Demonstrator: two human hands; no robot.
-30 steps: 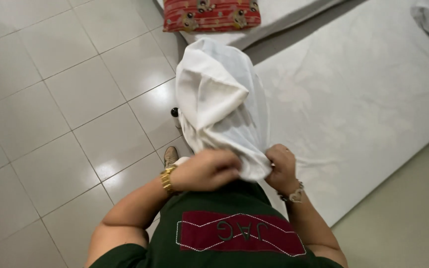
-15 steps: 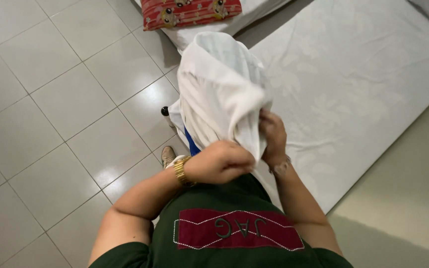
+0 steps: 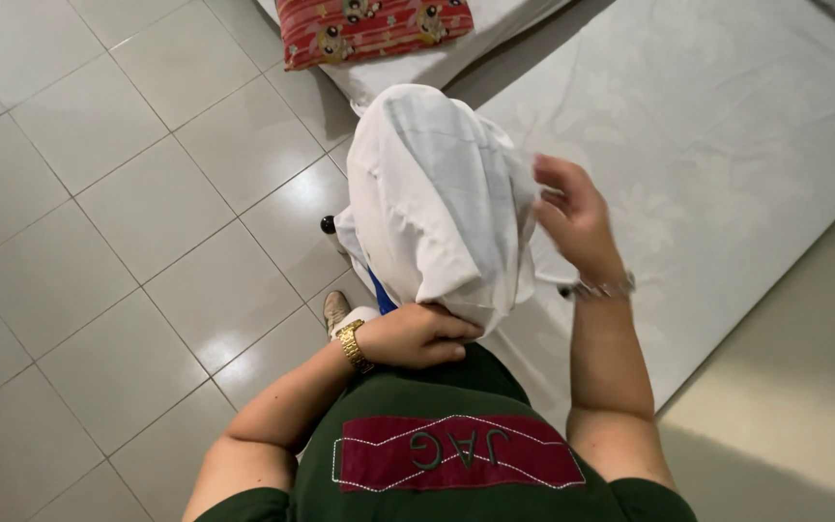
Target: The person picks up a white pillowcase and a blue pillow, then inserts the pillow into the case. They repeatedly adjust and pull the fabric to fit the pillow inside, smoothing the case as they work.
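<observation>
White cloth (image 3: 437, 203): hung bunched in front of your chest, above the tiled floor (image 3: 147, 213). Your left hand (image 3: 417, 336) was closed, gripping its lower edge. Your right hand (image 3: 572, 217) was open, fingers spread, just beside its right side. White mattress (image 3: 727, 145) lay behind; red pillow (image 3: 369, 27) beyond.

The white pillowcase (image 3: 437, 203) is soft, matt cloth (a bit wrinkly). Beside it, the floor tiles (image 3: 128, 213) look smooth and shiny.

White pillowcase (image 3: 437, 193), red patterned cushion (image 3: 369, 27), perhaps floral-embossed white mattress (image 3: 727, 145).
</observation>
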